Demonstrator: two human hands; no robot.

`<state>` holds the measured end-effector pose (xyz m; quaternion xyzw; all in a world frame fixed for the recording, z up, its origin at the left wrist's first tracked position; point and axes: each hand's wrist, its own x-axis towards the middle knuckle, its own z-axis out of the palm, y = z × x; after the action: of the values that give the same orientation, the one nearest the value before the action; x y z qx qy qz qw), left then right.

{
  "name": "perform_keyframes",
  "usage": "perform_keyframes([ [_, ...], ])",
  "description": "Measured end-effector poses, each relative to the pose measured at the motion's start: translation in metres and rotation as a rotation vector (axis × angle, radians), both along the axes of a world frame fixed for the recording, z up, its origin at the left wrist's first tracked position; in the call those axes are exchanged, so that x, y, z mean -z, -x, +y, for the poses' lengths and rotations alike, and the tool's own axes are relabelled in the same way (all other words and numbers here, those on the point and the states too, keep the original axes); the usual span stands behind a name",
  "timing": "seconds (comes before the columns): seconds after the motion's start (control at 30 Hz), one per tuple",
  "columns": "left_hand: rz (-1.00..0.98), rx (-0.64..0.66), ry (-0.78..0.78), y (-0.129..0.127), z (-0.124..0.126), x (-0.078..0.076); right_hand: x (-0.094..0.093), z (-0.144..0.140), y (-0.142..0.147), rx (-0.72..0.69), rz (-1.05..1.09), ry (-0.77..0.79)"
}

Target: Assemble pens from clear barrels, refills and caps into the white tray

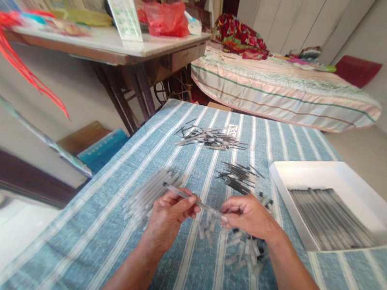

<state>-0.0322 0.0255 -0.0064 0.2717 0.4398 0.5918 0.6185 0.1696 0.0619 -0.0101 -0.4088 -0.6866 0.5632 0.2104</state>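
Pinching a slim, clear plastic pen (pixel 179 192) with left hand (pixel 170 215) and right hand (pixel 250 215), over blue-and-white striped cloth (pixel 201 283). Running pretty much sideways, pointing its dark tip (pixel 165 184) left and slightly away.

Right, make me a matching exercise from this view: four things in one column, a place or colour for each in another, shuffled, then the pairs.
1. pen
2. row of pens
3. tablecloth
4. red plastic bag

A. striped blue and white
B. on the side table
C. held in the left hand
D. inside the white box

Pairs: 1-C, 2-D, 3-A, 4-B
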Motion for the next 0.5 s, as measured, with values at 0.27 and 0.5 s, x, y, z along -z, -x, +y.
perform_keyframes([
  [0.27, 0.015, 0.025, 0.015, 0.0, -0.001, 0.001, 0.003, -0.001, 0.006, 0.041, 0.047, -0.027],
  [0.5, 0.04, 0.038, 0.064, 0.002, 0.001, -0.002, 0.001, -0.001, 0.011, 0.087, 0.071, -0.098],
])
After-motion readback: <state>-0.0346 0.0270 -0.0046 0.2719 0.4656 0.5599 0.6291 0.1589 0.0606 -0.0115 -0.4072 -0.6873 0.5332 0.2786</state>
